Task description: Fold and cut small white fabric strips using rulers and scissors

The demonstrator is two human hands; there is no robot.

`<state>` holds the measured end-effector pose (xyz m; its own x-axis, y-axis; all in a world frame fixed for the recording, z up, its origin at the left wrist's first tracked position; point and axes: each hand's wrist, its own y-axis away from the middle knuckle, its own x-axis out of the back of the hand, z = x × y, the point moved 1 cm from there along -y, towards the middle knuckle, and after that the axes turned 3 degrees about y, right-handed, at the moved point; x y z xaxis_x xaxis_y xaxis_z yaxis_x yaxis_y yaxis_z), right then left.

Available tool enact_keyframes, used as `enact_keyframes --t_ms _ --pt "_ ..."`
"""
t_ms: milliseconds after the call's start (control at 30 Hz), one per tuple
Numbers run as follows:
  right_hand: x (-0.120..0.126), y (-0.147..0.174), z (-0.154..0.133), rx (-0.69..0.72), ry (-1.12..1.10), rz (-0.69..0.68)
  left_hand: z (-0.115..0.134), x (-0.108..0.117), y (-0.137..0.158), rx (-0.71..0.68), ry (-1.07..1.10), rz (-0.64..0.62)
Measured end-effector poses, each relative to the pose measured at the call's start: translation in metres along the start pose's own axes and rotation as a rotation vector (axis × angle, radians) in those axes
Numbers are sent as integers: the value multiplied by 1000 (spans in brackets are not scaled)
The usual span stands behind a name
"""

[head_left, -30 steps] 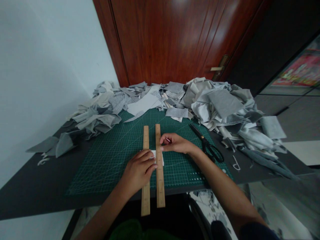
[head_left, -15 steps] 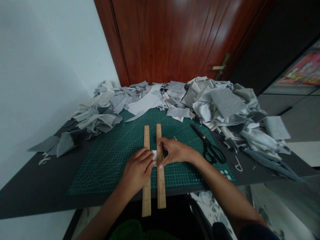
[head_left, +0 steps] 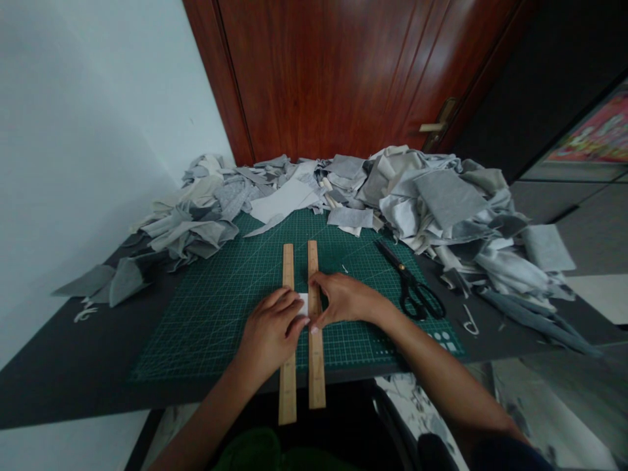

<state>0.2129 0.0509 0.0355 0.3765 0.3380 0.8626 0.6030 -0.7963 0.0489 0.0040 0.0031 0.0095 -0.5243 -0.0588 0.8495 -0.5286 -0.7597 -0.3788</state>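
Two wooden rulers lie lengthwise, side by side with a narrow gap, their near ends jutting over the table edge. My left hand (head_left: pixel 271 325) is draped across the left wooden ruler (head_left: pixel 288 386), fingers together and pressing on it, with the thumb tip close to the right ruler. Between the rulers a small white piece (head_left: pixel 304 305) shows, partly covered by my left fingertips; its material is unclear. My right hand (head_left: pixel 346 299) grips the right wooden ruler (head_left: pixel 316 373), thumb on the near side and fingertips farther up. Beneath everything is a green cutting mat (head_left: pixel 220 314).
Black-handled scissors (head_left: pixel 411 284) lie right of my right hand. Piles of grey and white fabric scraps (head_left: pixel 436 196) line the mat's back and sides. A white curled strip (head_left: pixel 471 320) rests on the dark table (head_left: pixel 59 366). A wooden door (head_left: pixel 318 78) stands behind.
My left thumb has shifted slightly toward the right ruler, and the gap with the white piece shows a little differently. Both hands stay on the rulers; the view has moved slightly.
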Motion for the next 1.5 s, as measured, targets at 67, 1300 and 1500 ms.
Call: enact_keyframes --t_ms 67,1300,1500 --pt "0 0 0 4 1 3 0 0 0 -2 -8 -2" --pt "2 0 -3 -44 26 4 2 -4 1 -6 -92 -26" --pt "4 2 -3 -98 38 46 1 -4 2 -7 -92 -25"
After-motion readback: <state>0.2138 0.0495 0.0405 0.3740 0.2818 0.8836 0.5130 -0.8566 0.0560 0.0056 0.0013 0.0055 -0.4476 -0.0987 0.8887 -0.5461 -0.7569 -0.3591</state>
